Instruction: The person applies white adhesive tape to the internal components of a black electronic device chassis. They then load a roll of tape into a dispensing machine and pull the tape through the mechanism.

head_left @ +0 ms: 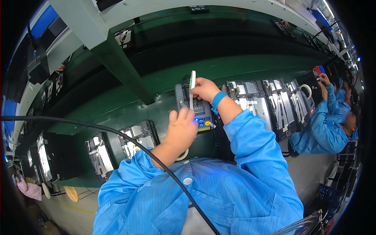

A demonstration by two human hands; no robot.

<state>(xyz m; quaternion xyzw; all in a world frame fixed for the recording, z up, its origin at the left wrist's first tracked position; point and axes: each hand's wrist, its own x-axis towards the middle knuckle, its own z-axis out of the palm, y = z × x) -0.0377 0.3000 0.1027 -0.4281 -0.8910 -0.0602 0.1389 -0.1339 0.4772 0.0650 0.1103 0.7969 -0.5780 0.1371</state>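
My right hand (205,90) is closed around a narrow roll of white tape (193,78), seen edge-on and held upright over a dark grey tabletop tape dispenser (182,96). From the roll a pale strip runs down to the fingertips of my left hand (181,127). Those fingers are bent and appear to pinch the strip's lower end, though the contact is partly hidden. My left hand covers the dispenser's front left. Beside it show a lit blue light and the blue and yellow buttons (204,123). A blue band (218,102) circles my right wrist.
Rows of flat black electronic panels (250,98) stand on the green bench (113,117) to the right, more panels (137,137) to the left. A black cable (78,122) crosses the view. A green post (121,70) rises ahead. A co-worker (325,129) in blue works at far right.
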